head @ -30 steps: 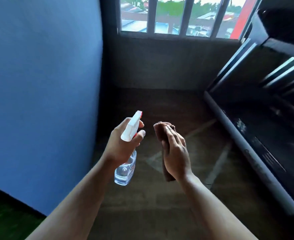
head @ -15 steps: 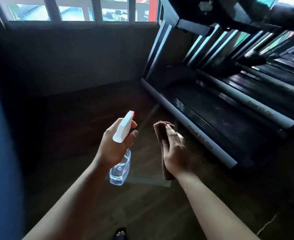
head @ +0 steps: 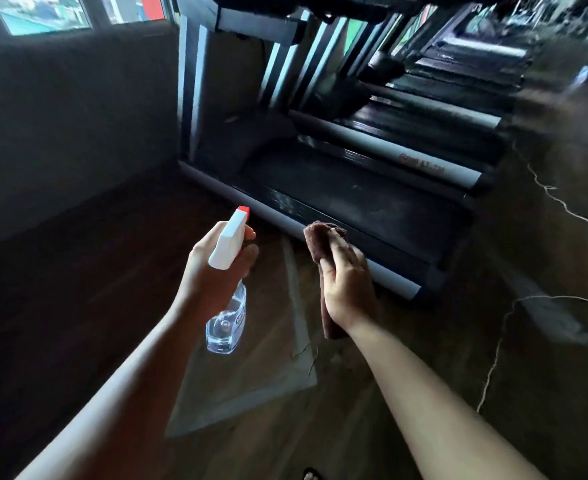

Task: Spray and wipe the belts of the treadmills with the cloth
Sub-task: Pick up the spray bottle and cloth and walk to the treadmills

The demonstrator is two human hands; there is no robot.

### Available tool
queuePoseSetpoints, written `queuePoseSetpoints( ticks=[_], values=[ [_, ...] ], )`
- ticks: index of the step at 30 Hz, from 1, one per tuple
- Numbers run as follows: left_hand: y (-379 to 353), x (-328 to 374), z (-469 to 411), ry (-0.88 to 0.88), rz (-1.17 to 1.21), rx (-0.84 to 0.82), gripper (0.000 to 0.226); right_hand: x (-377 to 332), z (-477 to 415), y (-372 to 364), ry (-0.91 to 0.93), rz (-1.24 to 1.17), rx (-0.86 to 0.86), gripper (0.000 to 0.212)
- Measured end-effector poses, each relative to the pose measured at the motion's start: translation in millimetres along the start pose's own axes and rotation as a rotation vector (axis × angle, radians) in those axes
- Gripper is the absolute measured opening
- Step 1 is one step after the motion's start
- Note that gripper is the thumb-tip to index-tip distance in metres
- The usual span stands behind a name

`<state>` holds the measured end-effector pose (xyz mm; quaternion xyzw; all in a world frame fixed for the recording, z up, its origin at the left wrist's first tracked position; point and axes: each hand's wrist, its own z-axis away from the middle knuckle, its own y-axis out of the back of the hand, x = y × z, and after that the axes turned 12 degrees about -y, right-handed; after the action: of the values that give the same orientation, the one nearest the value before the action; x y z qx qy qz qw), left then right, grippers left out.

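My left hand [head: 212,271] grips spray bottle [head: 228,292]; my right hand [head: 346,285] clutches brown cloth [head: 320,242], near treadmill belt [head: 372,206].

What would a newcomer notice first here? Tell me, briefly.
Two hands raised mid-frame: the left hand grips a clear spray bottle, the right hand holds a brown cloth. Just beyond them lies the nearest treadmill's dark belt, with more treadmills lined up behind it.
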<state>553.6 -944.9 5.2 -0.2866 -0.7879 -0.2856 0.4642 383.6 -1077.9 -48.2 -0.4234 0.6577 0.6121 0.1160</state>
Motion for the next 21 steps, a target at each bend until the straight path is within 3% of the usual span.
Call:
queuePoseSetpoints(
  ticks=[10, 21],
  values=[
    [-93.9, -62.7, -145.6, 0.014, 0.029, -0.108, 0.019, 57.5, -160.2, -23.2, -0.061, -0.008, 0.071, 0.047],
    [-168.5, -124.2, -295.1, 0.036, -0.008, -0.108, 0.021, 88.3, -334.0, -44.2, -0.052, 0.027, 0.044, 0.052]
  ],
)
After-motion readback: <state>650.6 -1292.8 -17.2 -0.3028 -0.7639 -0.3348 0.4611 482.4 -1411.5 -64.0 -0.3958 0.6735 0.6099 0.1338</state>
